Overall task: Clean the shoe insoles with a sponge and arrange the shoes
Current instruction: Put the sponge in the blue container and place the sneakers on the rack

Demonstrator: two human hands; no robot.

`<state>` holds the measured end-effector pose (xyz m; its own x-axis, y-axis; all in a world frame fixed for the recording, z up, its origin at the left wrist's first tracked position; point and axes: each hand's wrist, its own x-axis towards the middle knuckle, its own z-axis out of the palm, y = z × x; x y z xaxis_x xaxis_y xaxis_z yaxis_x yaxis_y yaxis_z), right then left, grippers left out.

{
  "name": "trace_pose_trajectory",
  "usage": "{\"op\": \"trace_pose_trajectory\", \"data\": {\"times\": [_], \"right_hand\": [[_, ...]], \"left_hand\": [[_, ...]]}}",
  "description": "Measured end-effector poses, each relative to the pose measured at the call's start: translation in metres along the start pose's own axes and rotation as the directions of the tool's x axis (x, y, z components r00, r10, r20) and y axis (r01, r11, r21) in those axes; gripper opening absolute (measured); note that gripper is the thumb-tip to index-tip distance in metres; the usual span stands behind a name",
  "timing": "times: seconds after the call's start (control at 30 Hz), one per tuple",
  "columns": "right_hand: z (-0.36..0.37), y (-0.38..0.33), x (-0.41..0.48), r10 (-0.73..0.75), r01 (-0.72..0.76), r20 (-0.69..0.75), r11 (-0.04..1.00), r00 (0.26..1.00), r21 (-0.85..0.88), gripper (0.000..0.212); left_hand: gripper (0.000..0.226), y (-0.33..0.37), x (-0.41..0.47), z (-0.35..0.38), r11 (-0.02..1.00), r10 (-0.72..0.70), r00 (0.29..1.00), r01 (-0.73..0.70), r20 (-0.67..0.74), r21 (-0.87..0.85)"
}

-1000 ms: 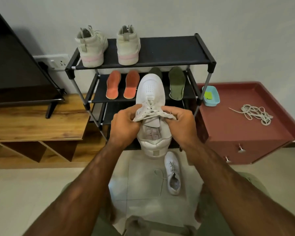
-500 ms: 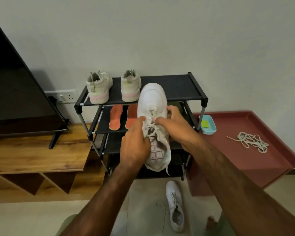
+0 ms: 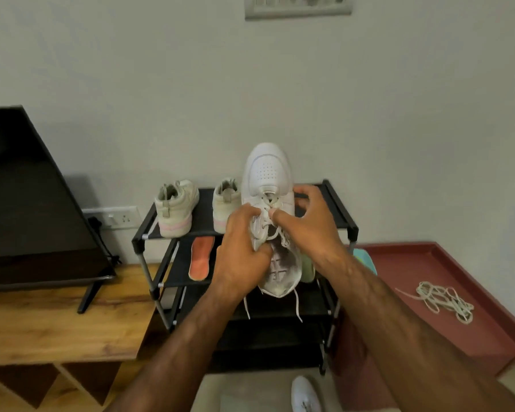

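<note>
well, the likeliest slip from here is the white sneaker (image 3: 268, 185) tipping out of the grip as it is set on the top shelf of the shoe rack (image 3: 336, 209). it is held mostly at its laced throat, toe out over the shelf and heel hanging past the front edge, so its weight sits away from the fingers. the loose lace ends (image 3: 298, 304) dangle under the heel and could catch on the front rail or drag over the orange insole (image 3: 201, 257) on the second shelf. a sideways nudge could also knock the nearer high-top shoe (image 3: 225, 205), which stands just beside the sneaker near the shelf's middle. the left hand (image 3: 241, 248) wraps the sneaker's left flank, fingers curled round the collar, thumb up by the laces. the right hand (image 3: 306, 224) pinches the laces between thumb and forefinger, its other fingers arched over the right side. both forearms reach forward, wrists close together. the second white sneaker (image 3: 305, 394) lies on the floor below.
</note>
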<state>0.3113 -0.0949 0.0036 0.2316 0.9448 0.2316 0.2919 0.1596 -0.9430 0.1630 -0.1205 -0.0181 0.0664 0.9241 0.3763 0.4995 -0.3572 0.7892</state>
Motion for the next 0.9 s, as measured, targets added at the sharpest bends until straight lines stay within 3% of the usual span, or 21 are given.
{"op": "trace_pose_trajectory", "data": {"times": [0.1,0.2,0.3,0.5,0.6,0.73,0.9], "right_hand": [[-0.005,-0.025,0.032,-0.102,0.104,-0.086,0.994,0.991,0.021,0.060],[-0.007,-0.039,0.065,-0.191,0.198,-0.130,0.979,0.973,0.038,0.052],[-0.004,-0.039,0.100,-0.241,0.254,-0.159,0.965,0.957,0.069,0.045],[0.009,-0.005,0.143,-0.232,0.238,-0.079,0.968,0.970,0.076,0.033],[0.016,0.018,0.147,-0.193,0.198,-0.062,0.975,0.979,0.100,0.025],[0.018,0.032,0.148,-0.178,0.185,-0.067,0.977,0.982,0.110,0.022],[0.019,0.023,0.154,-0.199,0.199,-0.006,0.980,0.980,0.015,0.024]], "left_hand": [[0.065,0.023,0.048,-0.009,0.978,0.009,1.000,-0.005,0.015,-0.209],[0.053,0.038,0.096,-0.011,0.961,0.017,1.000,-0.024,-0.026,-0.276],[0.059,0.036,0.138,-0.003,0.976,0.059,0.997,-0.067,-0.046,-0.206],[0.072,0.008,0.176,0.015,0.995,-0.012,1.000,0.014,0.020,-0.101],[0.060,-0.006,0.174,0.026,0.999,-0.026,1.000,0.026,0.012,-0.022],[0.039,-0.012,0.176,0.033,0.997,-0.044,0.999,0.044,0.009,-0.055],[0.019,-0.006,0.184,0.037,0.967,0.059,0.977,-0.005,-0.205,0.256]]}}
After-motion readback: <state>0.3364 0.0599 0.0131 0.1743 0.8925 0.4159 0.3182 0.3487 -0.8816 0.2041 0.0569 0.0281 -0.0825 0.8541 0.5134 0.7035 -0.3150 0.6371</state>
